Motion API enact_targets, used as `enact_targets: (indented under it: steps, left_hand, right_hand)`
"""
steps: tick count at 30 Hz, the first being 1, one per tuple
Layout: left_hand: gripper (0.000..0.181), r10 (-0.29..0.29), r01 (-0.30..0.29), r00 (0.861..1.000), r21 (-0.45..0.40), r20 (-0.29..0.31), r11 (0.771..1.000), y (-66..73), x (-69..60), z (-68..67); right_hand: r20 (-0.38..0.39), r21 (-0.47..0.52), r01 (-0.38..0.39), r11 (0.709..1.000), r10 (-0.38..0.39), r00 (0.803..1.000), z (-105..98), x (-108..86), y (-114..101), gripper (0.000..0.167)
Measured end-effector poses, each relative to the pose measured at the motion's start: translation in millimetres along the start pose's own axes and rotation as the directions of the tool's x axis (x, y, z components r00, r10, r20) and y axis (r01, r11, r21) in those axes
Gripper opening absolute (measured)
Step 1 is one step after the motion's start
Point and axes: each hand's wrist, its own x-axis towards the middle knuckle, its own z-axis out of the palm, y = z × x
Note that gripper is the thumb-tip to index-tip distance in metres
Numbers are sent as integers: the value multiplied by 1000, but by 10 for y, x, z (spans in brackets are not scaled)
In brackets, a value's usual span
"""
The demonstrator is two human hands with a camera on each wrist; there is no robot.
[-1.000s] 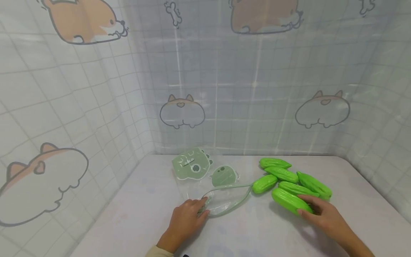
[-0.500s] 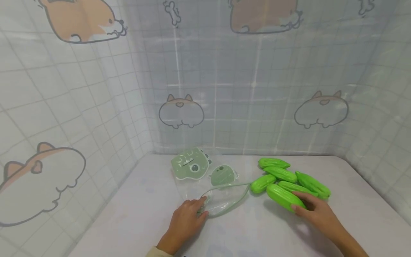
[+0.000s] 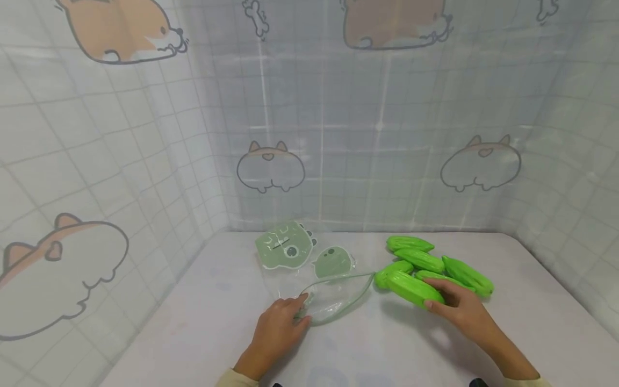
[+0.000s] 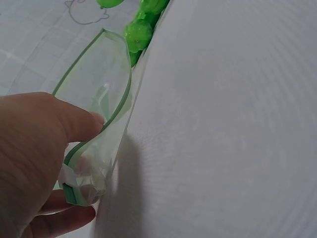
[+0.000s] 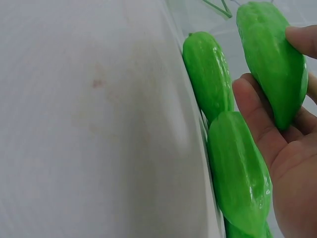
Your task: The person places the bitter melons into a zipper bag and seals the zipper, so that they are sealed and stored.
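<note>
My left hand point(image 3: 279, 329) pinches the near corner of a clear zipper bag point(image 3: 333, 298) with a green rim and green cartoon prints. In the left wrist view the bag's mouth point(image 4: 104, 74) gapes, and my thumb lies on the rim near a white slider point(image 4: 67, 176). My right hand point(image 3: 461, 309) holds a bright green ridged gourd point(image 3: 413, 289) by one end, raised off the table; thumb and fingers lie on opposite sides of it. Its free end points left toward the bag's far corner. Under and behind it lie several similar gourds point(image 3: 418, 259).
The white table point(image 3: 193, 344) carries everything. Grid-patterned sheets with cartoon dogs form a back wall point(image 3: 379, 188) and side walls. The printed part of the bag, with a dinosaur head point(image 3: 285, 247), lies flat toward the back.
My right hand has moved left with the gourd, bringing it closer to the bag and partly over another gourd. My left hand keeps its hold on the bag.
</note>
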Motion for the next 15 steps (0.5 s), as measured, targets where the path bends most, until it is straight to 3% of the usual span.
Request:
enact_targets:
  steps: [15]
  left_hand:
    - [45, -1, 1, 1000, 24, -3, 1000, -1, -6, -14]
  right_hand:
    - [11, -44, -40, 998, 41, 999, 105, 171, -123, 48]
